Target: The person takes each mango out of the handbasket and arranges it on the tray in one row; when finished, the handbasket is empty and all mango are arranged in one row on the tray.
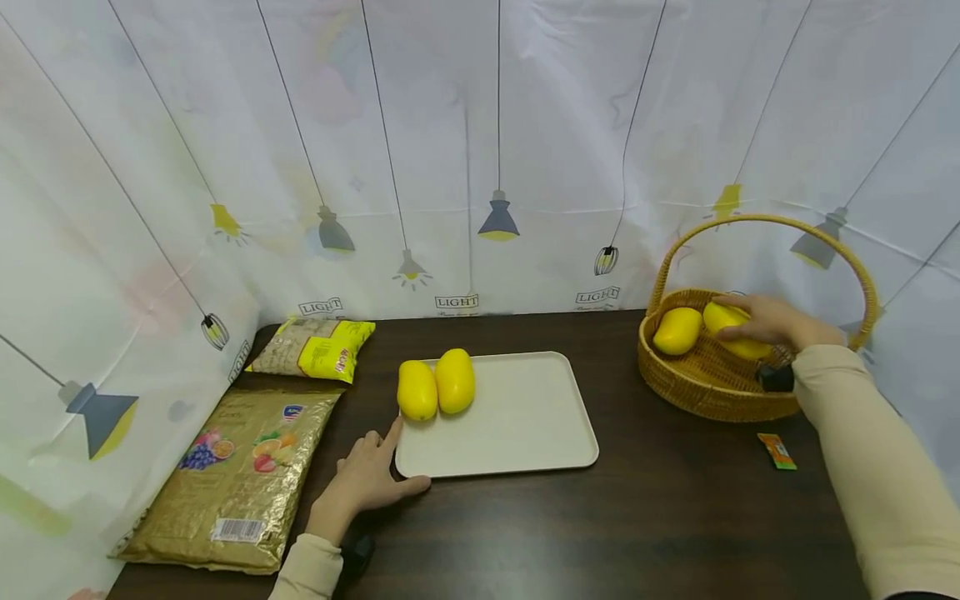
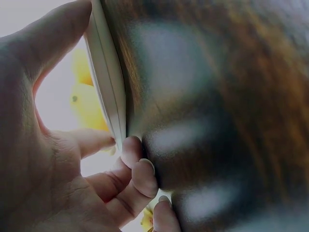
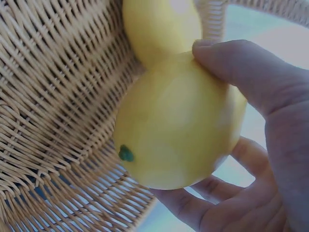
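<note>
My right hand [image 1: 776, 321] grips a yellow mango [image 3: 176, 125] inside the wicker basket [image 1: 712, 404], thumb on one side and fingers round the other. A second mango [image 1: 678, 331] lies beside it at the basket's left. My left hand [image 1: 367, 475] rests at the near left corner of a white rectangular tray [image 1: 517, 417], thumb along the front edge and index finger at the left edge. In the left wrist view, the thumb and index finger span the tray rim [image 2: 108, 72]. Two more mangoes, the left one [image 1: 417, 390] and the right one [image 1: 455, 381], sit side by side on the tray's left part.
Left of the tray lie a large gold bag [image 1: 232, 483] with fruit pictures and a smaller yellow packet [image 1: 315, 348]. An orange and green wrapper [image 1: 777, 451] is in front of the basket. The basket handle [image 1: 765, 218] arches above my right hand. A lamp-patterned curtain [image 1: 450, 125] hangs behind the dark table [image 1: 525, 533].
</note>
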A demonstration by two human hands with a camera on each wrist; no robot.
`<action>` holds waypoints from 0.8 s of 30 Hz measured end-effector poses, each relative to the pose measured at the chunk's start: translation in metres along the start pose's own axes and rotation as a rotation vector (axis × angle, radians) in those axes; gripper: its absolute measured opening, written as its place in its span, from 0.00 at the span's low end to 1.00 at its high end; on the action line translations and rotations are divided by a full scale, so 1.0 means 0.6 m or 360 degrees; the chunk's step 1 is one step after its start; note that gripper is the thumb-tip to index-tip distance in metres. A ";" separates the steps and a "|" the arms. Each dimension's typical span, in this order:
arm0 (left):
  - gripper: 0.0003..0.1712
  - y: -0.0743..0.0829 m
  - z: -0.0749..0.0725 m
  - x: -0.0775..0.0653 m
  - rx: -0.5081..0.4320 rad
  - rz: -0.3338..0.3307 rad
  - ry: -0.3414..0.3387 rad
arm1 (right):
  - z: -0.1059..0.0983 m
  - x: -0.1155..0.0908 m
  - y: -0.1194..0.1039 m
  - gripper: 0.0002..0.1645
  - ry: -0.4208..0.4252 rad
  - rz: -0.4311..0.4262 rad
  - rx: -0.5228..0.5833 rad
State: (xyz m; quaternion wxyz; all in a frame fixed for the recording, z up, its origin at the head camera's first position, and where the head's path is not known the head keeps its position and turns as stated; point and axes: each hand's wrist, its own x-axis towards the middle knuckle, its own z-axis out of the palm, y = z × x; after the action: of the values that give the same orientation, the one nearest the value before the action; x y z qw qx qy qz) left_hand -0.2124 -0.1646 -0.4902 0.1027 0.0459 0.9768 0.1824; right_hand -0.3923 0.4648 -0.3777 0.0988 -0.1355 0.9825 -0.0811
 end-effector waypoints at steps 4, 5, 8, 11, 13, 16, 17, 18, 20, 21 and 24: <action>0.65 -0.001 -0.003 0.001 0.0009 0.0011 0.0009 | -0.006 -0.002 -0.016 0.49 0.0084 -0.0056 -0.0052; 0.65 -0.002 -0.003 0.001 0.0014 0.0011 0.0009 | -0.006 -0.003 -0.019 0.49 0.0097 -0.0059 -0.0060; 0.66 -0.002 -0.003 0.003 0.0020 0.0014 0.0006 | -0.006 -0.007 -0.028 0.47 0.0132 -0.0069 -0.0070; 0.66 -0.001 -0.005 0.002 0.0033 0.0013 -0.0003 | -0.005 -0.013 -0.038 0.47 0.0169 -0.0067 -0.0103; 0.66 0.000 -0.006 0.001 0.0036 0.0011 -0.0008 | -0.004 -0.018 -0.046 0.46 0.0202 -0.0072 -0.0115; 0.66 0.000 -0.006 0.000 0.0034 0.0010 -0.0013 | -0.004 -0.024 -0.061 0.45 0.0252 -0.0058 -0.0110; 0.66 0.000 -0.007 -0.001 0.0032 0.0010 -0.0015 | -0.003 -0.026 -0.066 0.45 0.0263 -0.0059 -0.0109; 0.66 0.000 -0.007 -0.001 0.0030 0.0011 -0.0014 | -0.003 -0.027 -0.071 0.45 0.0275 -0.0062 -0.0106; 0.66 0.000 -0.006 -0.002 0.0027 0.0012 -0.0016 | -0.002 -0.030 -0.080 0.44 0.0302 -0.0073 -0.0078; 0.66 0.000 -0.006 -0.002 0.0027 0.0010 -0.0018 | -0.001 -0.031 -0.086 0.44 0.0311 -0.0086 -0.0062; 0.66 0.001 -0.005 -0.003 0.0023 0.0009 -0.0022 | 0.004 -0.036 -0.103 0.43 0.0337 -0.0123 -0.0015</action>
State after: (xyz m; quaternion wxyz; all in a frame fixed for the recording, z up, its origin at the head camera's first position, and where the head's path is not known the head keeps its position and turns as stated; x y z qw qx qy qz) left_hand -0.2115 -0.1654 -0.4867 0.1088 0.0507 0.9772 0.1753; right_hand -0.3559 0.4120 -0.3645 -0.0094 -0.1644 0.9818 -0.0941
